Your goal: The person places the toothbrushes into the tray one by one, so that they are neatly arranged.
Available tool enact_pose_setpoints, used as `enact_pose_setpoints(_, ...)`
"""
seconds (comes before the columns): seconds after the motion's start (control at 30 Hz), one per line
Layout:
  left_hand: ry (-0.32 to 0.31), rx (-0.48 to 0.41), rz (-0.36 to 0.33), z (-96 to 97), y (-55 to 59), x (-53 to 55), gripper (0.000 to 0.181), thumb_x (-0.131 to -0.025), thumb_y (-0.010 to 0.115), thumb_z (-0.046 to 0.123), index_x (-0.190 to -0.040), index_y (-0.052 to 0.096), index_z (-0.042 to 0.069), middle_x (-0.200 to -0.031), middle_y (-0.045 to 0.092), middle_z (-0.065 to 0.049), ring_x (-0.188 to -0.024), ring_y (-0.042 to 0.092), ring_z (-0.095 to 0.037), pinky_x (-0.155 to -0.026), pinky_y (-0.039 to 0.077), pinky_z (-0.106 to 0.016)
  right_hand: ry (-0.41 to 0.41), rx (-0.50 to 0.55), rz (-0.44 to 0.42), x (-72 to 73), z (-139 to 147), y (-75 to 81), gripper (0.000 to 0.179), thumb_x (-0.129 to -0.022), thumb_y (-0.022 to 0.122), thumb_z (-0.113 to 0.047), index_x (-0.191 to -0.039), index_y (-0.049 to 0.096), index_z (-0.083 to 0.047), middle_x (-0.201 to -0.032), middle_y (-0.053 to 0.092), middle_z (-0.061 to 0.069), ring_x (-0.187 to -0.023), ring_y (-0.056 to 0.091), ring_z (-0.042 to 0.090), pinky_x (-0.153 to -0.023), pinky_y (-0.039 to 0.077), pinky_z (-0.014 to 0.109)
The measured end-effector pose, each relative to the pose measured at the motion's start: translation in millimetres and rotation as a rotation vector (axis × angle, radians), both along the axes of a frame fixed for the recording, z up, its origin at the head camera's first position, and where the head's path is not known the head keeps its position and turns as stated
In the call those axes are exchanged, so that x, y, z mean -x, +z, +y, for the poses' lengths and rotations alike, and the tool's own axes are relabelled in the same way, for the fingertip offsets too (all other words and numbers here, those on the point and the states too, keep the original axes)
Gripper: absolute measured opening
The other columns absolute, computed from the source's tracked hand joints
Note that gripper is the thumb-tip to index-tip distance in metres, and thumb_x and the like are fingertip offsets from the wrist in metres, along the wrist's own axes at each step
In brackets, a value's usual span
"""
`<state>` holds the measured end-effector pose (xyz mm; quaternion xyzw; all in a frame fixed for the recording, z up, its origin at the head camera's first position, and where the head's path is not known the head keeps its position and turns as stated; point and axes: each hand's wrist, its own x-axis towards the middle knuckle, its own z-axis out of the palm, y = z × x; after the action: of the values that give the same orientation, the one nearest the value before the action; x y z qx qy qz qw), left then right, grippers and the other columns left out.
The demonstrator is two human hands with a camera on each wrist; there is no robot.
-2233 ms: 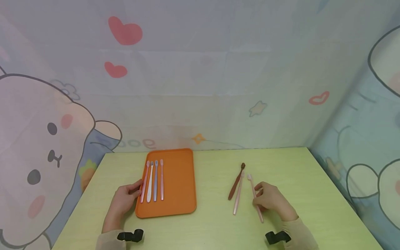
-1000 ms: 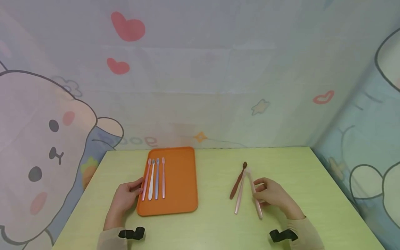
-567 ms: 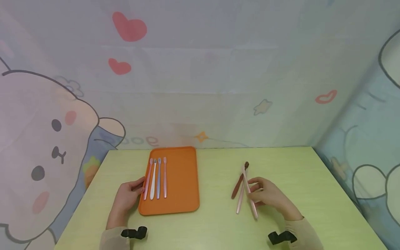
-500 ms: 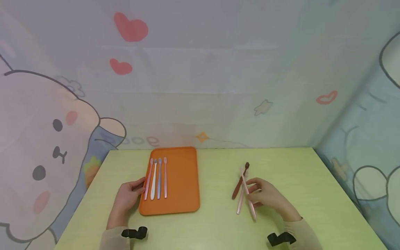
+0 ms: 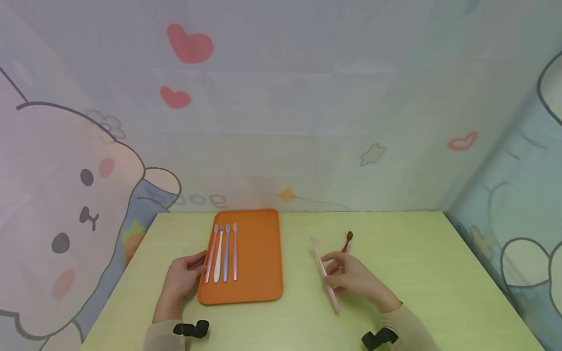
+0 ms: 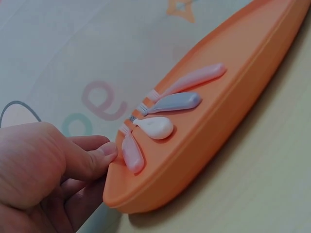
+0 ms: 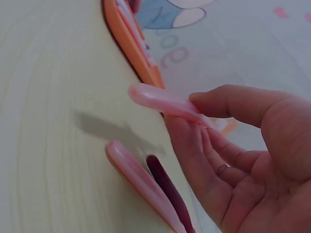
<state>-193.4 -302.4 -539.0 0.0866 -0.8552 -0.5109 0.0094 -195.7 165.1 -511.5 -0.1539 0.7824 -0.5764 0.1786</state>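
Observation:
My right hand (image 5: 356, 279) pinches a pink toothbrush (image 5: 331, 295) between thumb and fingers. In the right wrist view, that toothbrush is lifted off the table and casts a shadow. Below it lie another pink toothbrush (image 7: 138, 177) and a brown toothbrush (image 7: 167, 187); in the head view the hand covers most of both. My left hand (image 5: 179, 279) grips the left rim of an orange tray (image 5: 261, 258), its thumb over the edge. On the tray's left half lie a pink toothbrush (image 5: 211, 261), a white one (image 5: 217, 267), a blue one (image 5: 226, 261) and another pink one (image 5: 235, 258), side by side.
The pale yellow-green table (image 5: 421, 258) carries the tray at left of centre. Behind it hangs a printed cloth (image 5: 307, 107) with hearts and cartoon figures. Black bands (image 5: 191, 329) sit round both wrists.
My right hand has lifted the pink toothbrush and carried it left, past the other pink and brown ones. The left hand stays on the tray's rim. The head view has shifted slightly.

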Motion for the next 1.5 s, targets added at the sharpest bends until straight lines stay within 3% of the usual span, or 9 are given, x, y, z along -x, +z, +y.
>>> enact_pose_setpoints(0.33, -0.019, 0.015, 0.004, -2.1, -0.2, -1.9, 0.045, -0.102, 0.066, -0.004, -0.146, 0.059, -0.009, -0.14, 0.064, -0.028, -0.135, 0.06, -0.042, -0.111, 0.047, -0.053, -0.004, 0.053, -0.007, 11.0, -35, -4.3, 0.055, -0.092, 0.078, -0.005, -0.143, 0.057, 0.004, -0.113, 0.068, 0.019, -0.093, 0.075, 0.029, -0.074, 0.067, 0.042)
enact_pose_setpoints(1.03, 0.006, 0.012, -0.013, -2.5, 0.3, 0.0, 0.044, -0.103, 0.066, -0.002, -0.147, 0.06, -0.007, -0.139, 0.066, -0.026, -0.135, 0.06, -0.041, -0.112, 0.046, -0.053, 0.022, 0.15, -0.098, 26.0, -112, -6.8, 0.057, -0.091, 0.076, -0.002, -0.143, 0.057, 0.007, -0.114, 0.068, 0.02, -0.082, 0.075, 0.022, -0.072, 0.067, 0.042)
enact_pose_setpoints(1.5, 0.01, -0.023, -0.028, -4.5, -2.0, 1.7, 0.046, -0.104, 0.066, -0.001, -0.149, 0.058, -0.005, -0.142, 0.063, -0.026, -0.138, 0.058, -0.041, -0.114, 0.044, -0.054, -0.053, 0.155, -0.116, 33.0, -153, -11.6, 0.054, -0.09, 0.08, -0.005, -0.14, 0.061, 0.002, -0.11, 0.07, 0.014, -0.082, 0.074, 0.021, -0.073, 0.067, 0.04)
